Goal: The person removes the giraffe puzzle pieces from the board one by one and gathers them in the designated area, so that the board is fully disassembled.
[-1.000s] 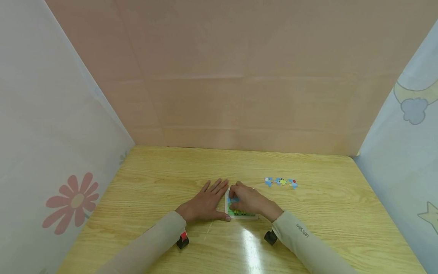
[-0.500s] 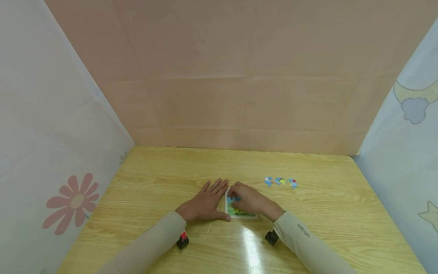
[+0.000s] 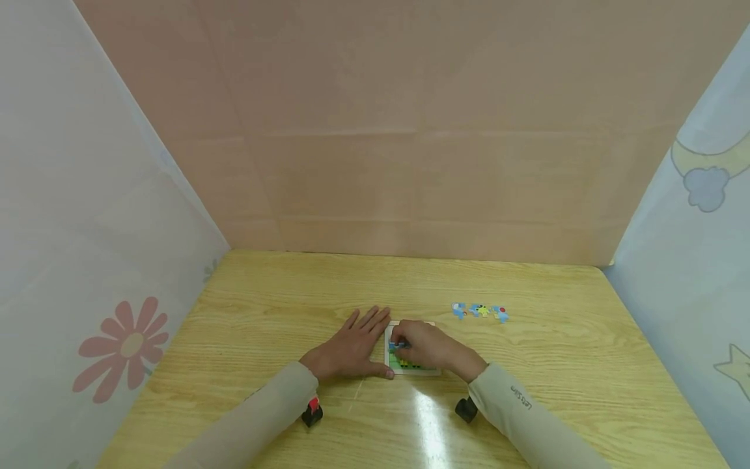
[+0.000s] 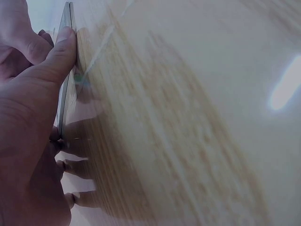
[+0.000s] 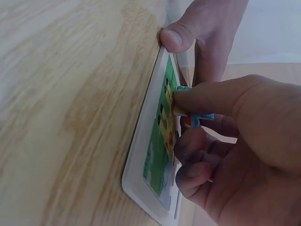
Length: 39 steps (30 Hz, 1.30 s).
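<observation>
A small jigsaw puzzle board [image 3: 416, 372] with a white border and a green picture lies on the table between the hands. My left hand [image 3: 350, 348] rests with fingers spread along its left side. In the left wrist view the left thumb [image 4: 65, 49] touches the board's edge. Over the board, my right hand [image 3: 430, 345] pinches a puzzle piece [image 5: 194, 120] between thumb and fingers. The piece shows blue, red and green and stands tilted up from the board. Part of the picture is hidden under the right hand.
Several loose puzzle pieces, including a yellow and blue one [image 3: 482, 311], lie in a row on the wooden table [image 3: 281, 293], right of the board and farther back. A pinkish-brown panel [image 3: 351, 176] rises behind the table. Patterned white sheets hang at both sides.
My right hand has shifted slightly toward me over the board, and the board's far edge now shows. The left hand and the loose pieces stay where they were.
</observation>
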Available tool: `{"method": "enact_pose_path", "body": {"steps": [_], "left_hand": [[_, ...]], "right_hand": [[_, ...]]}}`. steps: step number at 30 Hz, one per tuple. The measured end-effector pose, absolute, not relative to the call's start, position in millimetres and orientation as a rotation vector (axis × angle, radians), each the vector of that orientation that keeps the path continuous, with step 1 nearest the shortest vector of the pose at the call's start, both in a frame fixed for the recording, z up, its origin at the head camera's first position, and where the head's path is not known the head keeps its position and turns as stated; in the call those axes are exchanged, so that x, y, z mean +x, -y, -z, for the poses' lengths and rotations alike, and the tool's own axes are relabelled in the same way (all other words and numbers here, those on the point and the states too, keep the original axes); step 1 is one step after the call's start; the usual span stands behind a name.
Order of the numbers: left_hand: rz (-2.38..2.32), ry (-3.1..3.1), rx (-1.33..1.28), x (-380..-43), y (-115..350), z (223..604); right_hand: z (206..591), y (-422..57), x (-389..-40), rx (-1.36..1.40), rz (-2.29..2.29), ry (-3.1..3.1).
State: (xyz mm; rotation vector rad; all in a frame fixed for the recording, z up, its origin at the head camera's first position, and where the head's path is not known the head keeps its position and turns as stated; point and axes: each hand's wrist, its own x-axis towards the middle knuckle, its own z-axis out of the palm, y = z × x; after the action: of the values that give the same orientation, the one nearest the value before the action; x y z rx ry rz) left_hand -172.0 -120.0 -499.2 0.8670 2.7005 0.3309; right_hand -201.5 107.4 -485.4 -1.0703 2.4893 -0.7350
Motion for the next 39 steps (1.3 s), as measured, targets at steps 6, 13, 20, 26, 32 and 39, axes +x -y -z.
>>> {"method": "enact_pose_path", "body": {"steps": [6, 13, 20, 26, 32, 39], "left_hand": [[-0.344, -2.705, 0.869, -172.7, 120.3, 498.2], [-0.342, -2.696, 0.840, -172.5, 120.5, 494.9], [-0.344, -2.700, 0.843, -173.6, 120.8, 495.9], [-0.331, -2.697, 0.845, -174.1, 121.0, 496.5], [-0.362, -2.689, 0.852, -172.3, 118.8, 495.5], [-0.358, -2.744, 0.847, -169.8, 115.8, 499.7]], "right_hand": [[480.1, -108.0, -199.7, -1.112, 0.654, -2.536], [477.9, -108.1, -197.4, -1.095, 0.667, -2.532], [479.2, -106.6, -195.3, -1.103, 0.621, -2.556], [477.5, -107.5, -195.1, -1.084, 0.631, -2.549], [478.1, -107.5, -194.4, -1.061, 0.643, -2.547], [478.9, -108.3, -194.5, -1.067, 0.651, -2.537]]}}
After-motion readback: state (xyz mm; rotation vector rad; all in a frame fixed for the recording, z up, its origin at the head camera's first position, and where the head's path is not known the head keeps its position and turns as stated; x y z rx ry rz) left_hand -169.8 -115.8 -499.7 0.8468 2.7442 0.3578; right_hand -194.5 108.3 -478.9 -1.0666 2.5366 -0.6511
